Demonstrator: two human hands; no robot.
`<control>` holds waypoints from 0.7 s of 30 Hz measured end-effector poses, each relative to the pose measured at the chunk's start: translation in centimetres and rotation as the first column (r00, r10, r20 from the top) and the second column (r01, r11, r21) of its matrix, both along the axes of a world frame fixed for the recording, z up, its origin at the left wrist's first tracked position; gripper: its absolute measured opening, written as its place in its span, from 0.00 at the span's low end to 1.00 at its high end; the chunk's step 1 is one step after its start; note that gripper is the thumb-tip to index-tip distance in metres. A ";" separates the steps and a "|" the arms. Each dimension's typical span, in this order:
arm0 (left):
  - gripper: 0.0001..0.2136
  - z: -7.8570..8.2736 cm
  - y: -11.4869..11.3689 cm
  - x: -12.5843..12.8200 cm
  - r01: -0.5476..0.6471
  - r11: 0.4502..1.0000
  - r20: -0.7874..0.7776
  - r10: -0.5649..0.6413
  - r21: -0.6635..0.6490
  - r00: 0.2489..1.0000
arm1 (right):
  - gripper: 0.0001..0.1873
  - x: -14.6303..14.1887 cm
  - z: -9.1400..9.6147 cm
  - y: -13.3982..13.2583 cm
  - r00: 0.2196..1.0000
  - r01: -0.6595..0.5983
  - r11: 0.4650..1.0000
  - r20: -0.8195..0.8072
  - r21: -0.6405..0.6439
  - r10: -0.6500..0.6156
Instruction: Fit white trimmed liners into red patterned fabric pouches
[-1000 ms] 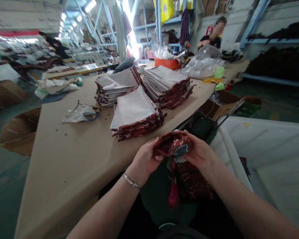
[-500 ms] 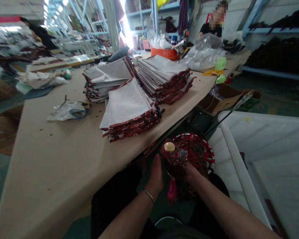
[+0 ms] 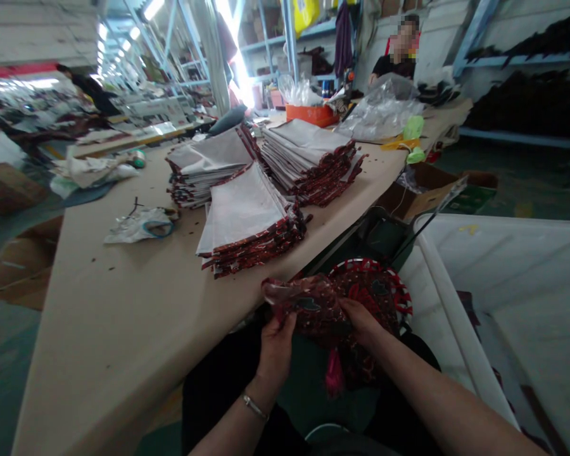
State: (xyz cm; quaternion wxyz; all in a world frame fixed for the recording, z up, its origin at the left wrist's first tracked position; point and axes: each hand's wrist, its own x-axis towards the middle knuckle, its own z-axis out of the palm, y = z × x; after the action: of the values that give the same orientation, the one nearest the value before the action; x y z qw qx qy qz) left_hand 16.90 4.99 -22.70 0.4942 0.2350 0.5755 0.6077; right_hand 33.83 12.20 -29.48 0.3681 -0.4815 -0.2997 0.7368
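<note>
A dark red patterned piece of fabric (image 3: 308, 305) is stretched between my hands beside the table's front edge. My left hand (image 3: 276, 345) is closed on its left part, with the thumb up against the cloth. My right hand (image 3: 361, 320) pinches its right end; some of those fingers are hidden beneath the cloth. A pink tassel (image 3: 334, 373) hangs below, near my right hand. Behind that hand is a round basket (image 3: 403, 292) with a red and white rim, holding more of the dark red patterned cloth (image 3: 368, 288).
Several stacks of pale-backed, red-edged fabric pieces (image 3: 247, 209) lie on the table (image 3: 137, 316). A crumpled white cloth (image 3: 140, 226) lies left of them. Clear plastic bags (image 3: 380, 107) and an orange tray (image 3: 311, 114) stand farther back. A large white bin (image 3: 437, 266) borders my right side.
My left hand has moved left and up and now grips the fabric. The cloth, earlier bunched at my right hand, is spread out leftward between both hands. The view has tilted slightly.
</note>
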 end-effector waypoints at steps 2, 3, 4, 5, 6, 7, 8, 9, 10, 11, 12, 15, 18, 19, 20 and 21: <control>0.11 -1.1 -0.9 -0.2 0.054 0.998 -0.045 -0.055 -0.019 0.997 | 0.13 0.6 -1.0 -0.5 0.995 -0.008 1.000 0.101 0.019 0.006; 0.10 -1.3 -1.2 -0.3 0.081 0.996 -0.060 -0.082 -0.024 0.995 | 0.13 0.8 -1.0 -0.8 0.990 -0.005 0.999 0.143 0.046 -0.002; 0.09 -1.2 -1.4 -0.4 0.102 0.995 -0.075 -0.103 -0.022 0.992 | 0.14 1.1 -0.7 -1.1 0.985 0.007 0.997 0.174 0.083 -0.021; 0.08 -0.9 -1.5 -0.5 0.116 0.993 -0.090 -0.117 -0.013 0.989 | 0.18 1.2 -0.2 -1.4 0.980 0.010 0.989 0.193 0.146 -0.039; 0.08 -0.3 -1.5 -0.7 0.124 0.992 -0.105 -0.123 0.001 0.987 | 0.23 1.3 0.6 -1.6 0.978 -0.001 0.971 0.202 0.237 -0.049; 0.08 0.4 -1.3 -0.8 0.136 0.991 -0.125 -0.132 0.016 0.983 | 0.28 1.3 1.5 -1.9 0.978 -0.031 0.938 0.204 0.345 -0.043; 0.08 1.3 -1.1 -0.9 0.154 0.987 -0.151 -0.147 0.035 0.978 | 0.33 1.2 2.5 -2.0 0.979 -0.072 0.891 0.203 0.448 -0.023; 0.09 2.3 -0.9 -0.9 0.179 0.982 -0.180 -0.166 0.056 0.970 | 0.35 1.1 3.5 -2.0 0.979 -0.115 0.840 0.205 0.530 0.005; 0.09 3.3 -0.6 -0.8 0.207 0.975 -0.213 -0.187 0.079 0.959 | 0.34 0.9 4.5 -1.8 0.978 -0.152 0.799 0.208 0.581 0.035; 0.09 4.3 -0.4 -0.7 0.241 0.965 -0.252 -0.210 0.102 0.945 | 0.29 0.7 5.6 -1.5 0.978 -0.162 0.780 0.204 0.604 0.046; 0.09 5.2 -0.1 -0.6 0.281 0.952 -0.296 -0.235 0.123 0.926 | 0.22 0.4 6.9 -0.9 0.980 -0.147 0.781 0.195 0.607 0.033; 0.08 8.0 0.4 -0.8 0.333 0.915 -0.373 -0.233 0.229 0.898 | 0.12 -0.2 12.2 1.3 0.981 0.002 0.753 0.144 0.658 -0.129; 0.13 10.3 0.6 -2.7 0.256 0.906 -0.467 -0.076 0.336 0.881 | 0.13 -0.3 20.0 2.8 0.945 0.243 0.650 -0.025 0.720 -0.326; 0.12 10.9 0.7 -3.8 0.208 0.908 -0.528 0.018 0.365 0.849 | 0.13 -0.1 22.5 3.0 0.929 0.298 0.630 -0.065 0.717 -0.365; 0.10 11.4 0.9 -5.0 0.160 0.906 -0.596 0.118 0.393 0.794 | 0.12 0.3 24.6 3.2 0.921 0.309 0.630 -0.060 0.713 -0.384; 0.08 11.8 1.2 -6.3 0.120 0.898 -0.657 0.214 0.424 0.723 | 0.11 0.8 26.2 3.3 0.921 0.288 0.645 -0.020 0.708 -0.389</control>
State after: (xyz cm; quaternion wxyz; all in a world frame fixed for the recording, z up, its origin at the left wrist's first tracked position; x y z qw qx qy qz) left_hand 10.57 6.20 -10.93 0.1626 0.5332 0.5717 0.6021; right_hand 34.65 15.54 -3.32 0.6325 -0.4021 -0.4838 0.4518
